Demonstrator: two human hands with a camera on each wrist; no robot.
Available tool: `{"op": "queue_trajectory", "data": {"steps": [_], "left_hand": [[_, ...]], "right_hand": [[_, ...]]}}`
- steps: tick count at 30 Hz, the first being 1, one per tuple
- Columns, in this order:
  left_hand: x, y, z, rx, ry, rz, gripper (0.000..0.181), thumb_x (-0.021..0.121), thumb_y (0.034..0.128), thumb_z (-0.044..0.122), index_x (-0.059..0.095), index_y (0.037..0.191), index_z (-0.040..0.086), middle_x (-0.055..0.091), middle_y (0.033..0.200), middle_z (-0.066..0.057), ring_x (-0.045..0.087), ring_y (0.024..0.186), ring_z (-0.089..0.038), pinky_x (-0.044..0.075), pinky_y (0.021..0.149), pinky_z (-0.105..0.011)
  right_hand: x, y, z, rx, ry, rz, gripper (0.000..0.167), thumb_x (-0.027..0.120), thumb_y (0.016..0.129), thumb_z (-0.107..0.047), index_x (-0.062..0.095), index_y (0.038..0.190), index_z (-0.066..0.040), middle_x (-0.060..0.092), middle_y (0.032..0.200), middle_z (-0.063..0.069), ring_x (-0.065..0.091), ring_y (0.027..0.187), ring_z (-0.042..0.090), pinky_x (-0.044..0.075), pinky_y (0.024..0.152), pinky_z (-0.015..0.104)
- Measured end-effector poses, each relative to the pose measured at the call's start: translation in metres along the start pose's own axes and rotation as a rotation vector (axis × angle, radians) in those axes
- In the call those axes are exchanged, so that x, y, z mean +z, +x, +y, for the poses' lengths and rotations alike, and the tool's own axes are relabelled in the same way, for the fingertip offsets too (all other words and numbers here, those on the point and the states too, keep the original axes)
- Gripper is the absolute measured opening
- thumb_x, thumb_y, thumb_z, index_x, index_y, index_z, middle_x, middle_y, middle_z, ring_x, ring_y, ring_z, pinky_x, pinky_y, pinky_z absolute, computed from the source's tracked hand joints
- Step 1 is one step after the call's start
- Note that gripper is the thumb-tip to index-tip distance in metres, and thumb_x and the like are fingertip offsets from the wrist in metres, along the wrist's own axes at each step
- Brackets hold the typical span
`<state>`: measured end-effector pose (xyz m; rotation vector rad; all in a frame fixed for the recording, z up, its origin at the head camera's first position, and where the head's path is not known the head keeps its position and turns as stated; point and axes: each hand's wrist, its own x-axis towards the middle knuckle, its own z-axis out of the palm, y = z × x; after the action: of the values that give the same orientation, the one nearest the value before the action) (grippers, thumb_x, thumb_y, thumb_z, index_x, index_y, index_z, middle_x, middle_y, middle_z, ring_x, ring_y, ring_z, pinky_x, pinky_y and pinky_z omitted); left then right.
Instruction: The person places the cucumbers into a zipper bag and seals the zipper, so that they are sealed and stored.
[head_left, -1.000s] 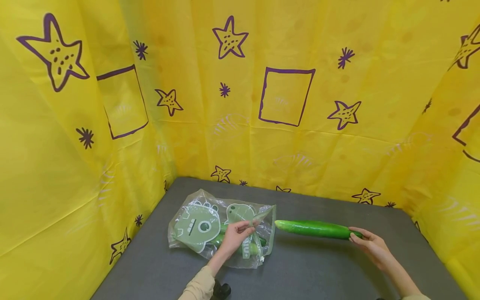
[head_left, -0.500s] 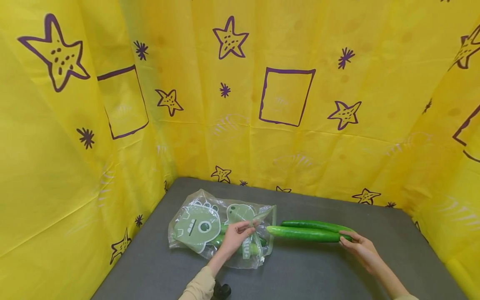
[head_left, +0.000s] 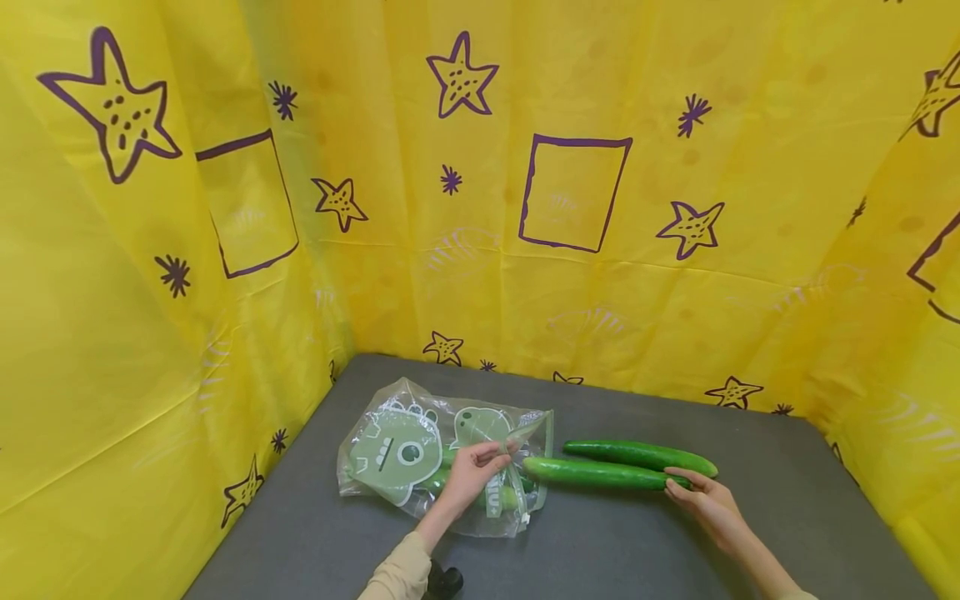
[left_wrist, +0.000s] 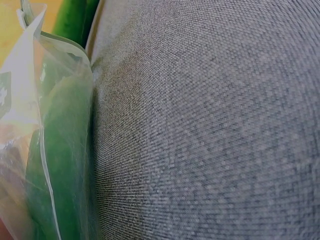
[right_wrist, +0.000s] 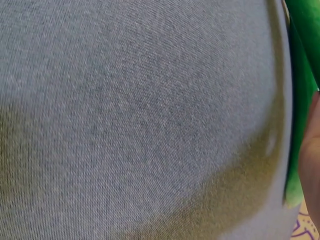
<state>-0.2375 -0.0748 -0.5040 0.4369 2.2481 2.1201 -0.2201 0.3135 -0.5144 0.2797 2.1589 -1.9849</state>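
A clear zip bag (head_left: 358, 475) with green cartoon prints lies on the grey table, its mouth facing right. My left hand (head_left: 468, 479) pinches the upper layer at that mouth and lifts it. Inside is at least one green cucumber (left_wrist: 60, 150), seen blurred through the plastic in the left wrist view. By its right end my right hand (head_left: 707, 504) holds another cucumber (head_left: 592, 473), whose pale tip is at the bag's mouth. Just behind it a further cucumber (head_left: 637, 453) rests on the table. At the right wrist view's edge, part of my right hand (right_wrist: 311, 160) shows beside green cucumber skin.
A yellow curtain (head_left: 570, 317) with purple stars and squares encloses the grey table (head_left: 600, 550) at the back and sides. A small black object (head_left: 447, 582) shows beside my left sleeve (head_left: 401, 571).
My right hand has moved left and slightly nearer with its cucumber, bringing the tip to the bag. The cucumber behind, hidden at first, is now in sight. My left hand stays put.
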Motion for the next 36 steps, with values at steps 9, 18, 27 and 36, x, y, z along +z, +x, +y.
{"op": "queue_trajectory", "data": {"steps": [9, 18, 27, 36], "left_hand": [[0.0, 0.0, 0.0, -0.005, 0.0, -0.003, 0.029, 0.065, 0.088, 0.007, 0.064, 0.113, -0.007, 0.065, 0.115, -0.024, 0.067, 0.096, -0.005, 0.052, 0.083, -0.014], [0.0, 0.0, 0.001, -0.005, 0.002, 0.001, 0.029, 0.065, 0.0879, 0.007, 0.064, 0.112, -0.007, 0.065, 0.114, -0.025, 0.065, 0.091, 0.003, 0.052, 0.083, -0.015], [0.0, 0.0, 0.001, 0.004, 0.014, -0.004, 0.03, 0.065, 0.0885, 0.009, 0.063, 0.113, -0.008, 0.065, 0.114, -0.026, 0.066, 0.092, -0.001, 0.053, 0.083, -0.017], [-0.001, 0.0, 0.0, 0.003, -0.011, -0.012, 0.03, 0.065, 0.0882, 0.007, 0.063, 0.113, -0.009, 0.064, 0.114, -0.026, 0.064, 0.091, 0.005, 0.052, 0.083, -0.015]], "right_hand": [[0.009, 0.002, 0.006, 0.011, -0.022, 0.026, 0.044, 0.066, 0.089, -0.013, 0.055, 0.128, 0.002, 0.062, 0.088, -0.009, 0.066, 0.086, -0.002, 0.054, 0.084, 0.018], [0.018, 0.004, 0.01, 0.02, 0.01, 0.015, 0.046, 0.067, 0.088, -0.011, 0.053, 0.129, 0.005, 0.061, 0.095, -0.009, 0.065, 0.086, -0.001, 0.054, 0.084, 0.019], [0.032, 0.004, 0.012, 0.015, 0.048, 0.018, 0.044, 0.068, 0.087, -0.009, 0.056, 0.126, 0.006, 0.059, 0.101, -0.009, 0.065, 0.086, 0.0, 0.054, 0.082, 0.019], [0.047, 0.006, 0.014, -0.004, 0.078, 0.006, 0.044, 0.065, 0.088, -0.006, 0.053, 0.127, 0.009, 0.059, 0.106, -0.006, 0.063, 0.088, -0.001, 0.054, 0.084, 0.019]]}}
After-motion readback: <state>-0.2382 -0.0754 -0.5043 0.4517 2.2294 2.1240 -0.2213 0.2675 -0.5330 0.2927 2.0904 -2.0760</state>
